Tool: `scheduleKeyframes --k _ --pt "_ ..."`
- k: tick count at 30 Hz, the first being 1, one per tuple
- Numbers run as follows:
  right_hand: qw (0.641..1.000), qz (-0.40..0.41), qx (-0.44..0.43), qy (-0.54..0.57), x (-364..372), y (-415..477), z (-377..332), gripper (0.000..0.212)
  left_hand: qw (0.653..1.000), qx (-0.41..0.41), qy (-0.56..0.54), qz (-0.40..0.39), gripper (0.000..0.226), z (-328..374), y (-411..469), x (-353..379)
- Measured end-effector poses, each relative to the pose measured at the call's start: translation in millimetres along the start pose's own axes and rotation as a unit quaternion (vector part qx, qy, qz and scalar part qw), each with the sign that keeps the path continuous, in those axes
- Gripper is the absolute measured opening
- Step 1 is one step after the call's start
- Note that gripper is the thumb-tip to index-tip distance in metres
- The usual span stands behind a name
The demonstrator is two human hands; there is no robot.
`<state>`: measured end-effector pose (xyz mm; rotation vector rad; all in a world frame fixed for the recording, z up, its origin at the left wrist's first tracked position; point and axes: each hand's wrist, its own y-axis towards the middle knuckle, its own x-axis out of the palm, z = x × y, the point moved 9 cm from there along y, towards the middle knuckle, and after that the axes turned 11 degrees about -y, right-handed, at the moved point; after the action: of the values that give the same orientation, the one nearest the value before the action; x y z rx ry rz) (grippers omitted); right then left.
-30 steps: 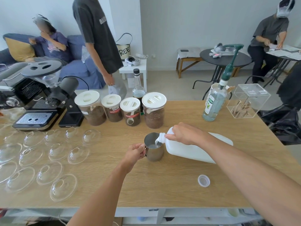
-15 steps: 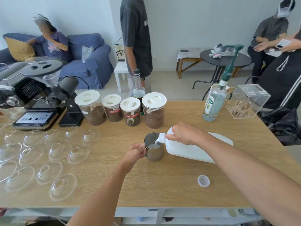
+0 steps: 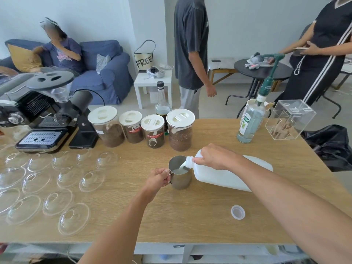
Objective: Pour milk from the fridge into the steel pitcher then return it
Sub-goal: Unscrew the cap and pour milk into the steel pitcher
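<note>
The steel pitcher (image 3: 180, 175) stands upright on the wooden table (image 3: 190, 221), with white milk inside it. My left hand (image 3: 157, 178) grips its handle from the left. A white plastic milk jug (image 3: 224, 175) is tipped on its side, its open neck over the pitcher's rim, and a stream of milk runs into the pitcher. My right hand (image 3: 215, 157) holds the jug near the neck. The jug's white cap (image 3: 238, 212) lies loose on the table in front of the jug.
Four lidded jars (image 3: 154, 130) and a dark bottle (image 3: 162, 105) stand behind the pitcher. Several clear dome lids (image 3: 49, 185) cover the left side; a coffee machine (image 3: 36, 119) sits far left. A pump bottle (image 3: 251, 122) and acrylic box (image 3: 289, 121) are back right. People stand beyond the table.
My hands, the jug and the pitcher have stayed put while milk keeps flowing. Behind the table, one standing person has walked to the right and another has come in at the right.
</note>
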<state>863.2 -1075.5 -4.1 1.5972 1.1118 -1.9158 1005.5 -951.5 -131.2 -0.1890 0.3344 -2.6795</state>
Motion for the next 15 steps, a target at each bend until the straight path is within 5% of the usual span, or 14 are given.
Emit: scheduleKeyframes --k 15 --pt "1.000 0.004 0.002 -0.003 2.1 3.9 0.4 0.054 1.000 0.006 -0.003 -0.004 0.049 -1.9 1.6 0.3"
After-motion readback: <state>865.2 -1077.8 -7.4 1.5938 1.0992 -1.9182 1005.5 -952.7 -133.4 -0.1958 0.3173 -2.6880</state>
